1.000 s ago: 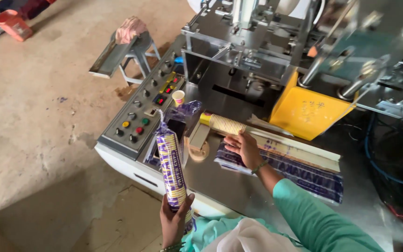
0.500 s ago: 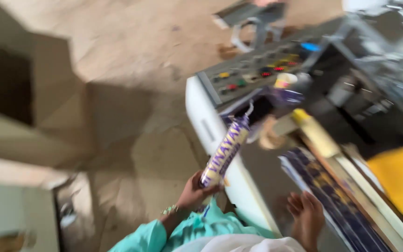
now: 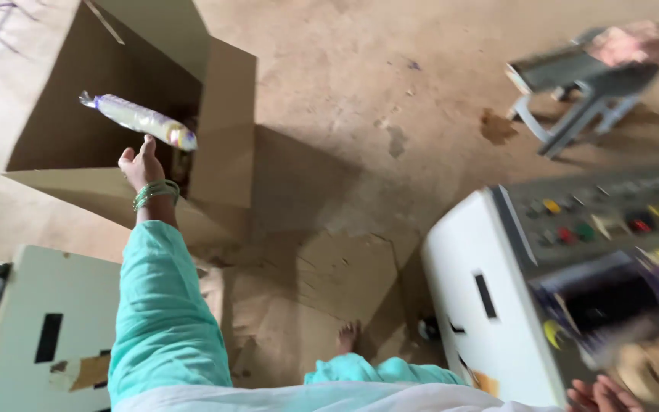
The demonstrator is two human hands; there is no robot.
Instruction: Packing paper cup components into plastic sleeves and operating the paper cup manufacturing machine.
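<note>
Left hand [image 3: 140, 164] is stretched out over the open cardboard box [image 3: 226, 130], arm in a teal sleeve [image 3: 158, 305], green bangles [image 3: 154, 193] on the wrist. Fingers are loose and spread, gripping nothing. The long wrapped roll pack [image 3: 140, 120], pale wrapper with twisted ends, sits just above the fingertips, tilted with its left end higher. Can't tell whether a fingertip touches it or there's a small gap. It's over the box opening, in front of the box's dark inner wall, not resting on anything visible.

Right hand [image 3: 602, 395] is at the bottom edge of the view, by the machine; only the fingertips show. They look extended, nothing visibly held, but the rest of the hand is cut off, so can't say for sure.

The white machine cabinet [image 3: 490, 305] stands to the right with a grey control panel [image 3: 612, 214] of coloured buttons on top, blurred. A grey plastic stool [image 3: 581, 84] stands on the concrete floor [image 3: 360, 76] beyond it, with a pinkish cloth [image 3: 634, 42] on top. A bare foot [image 3: 348, 336] is on flattened cardboard [image 3: 306, 290] below the box. Another pale cabinet [image 3: 32, 328] is at lower left.
</note>
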